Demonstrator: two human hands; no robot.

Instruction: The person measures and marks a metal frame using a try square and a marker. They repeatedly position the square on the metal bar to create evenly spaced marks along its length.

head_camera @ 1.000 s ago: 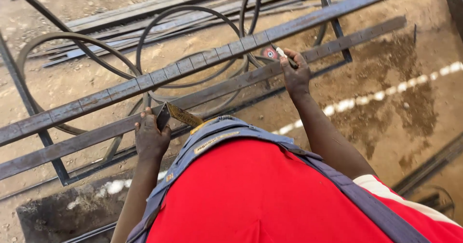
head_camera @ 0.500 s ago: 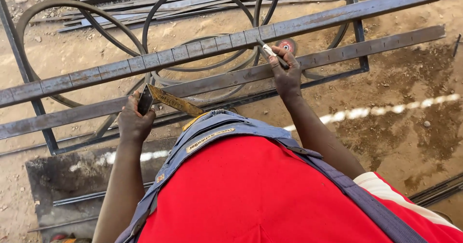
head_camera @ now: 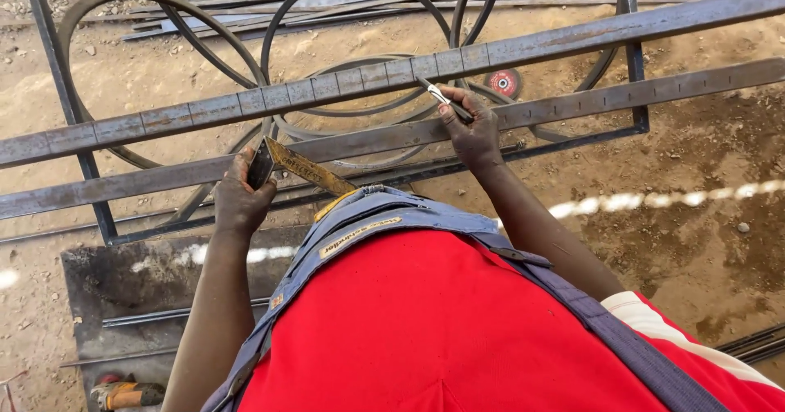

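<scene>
Hands: left (head_camera: 241, 195) grips tape measure (head_camera: 304, 167) | right (head_camera: 474, 130) pinches scriber (head_camera: 441, 97) on bar (head_camera: 572, 105)

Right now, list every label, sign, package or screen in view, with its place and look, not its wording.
Patch label: on the blue overall strap at the chest, narrow pale strip.
Disc label: round, red, on a cutting disc lying on the dirt beyond the bars.
Tape measure blade: yellow printed strip, held by the left hand.
</scene>
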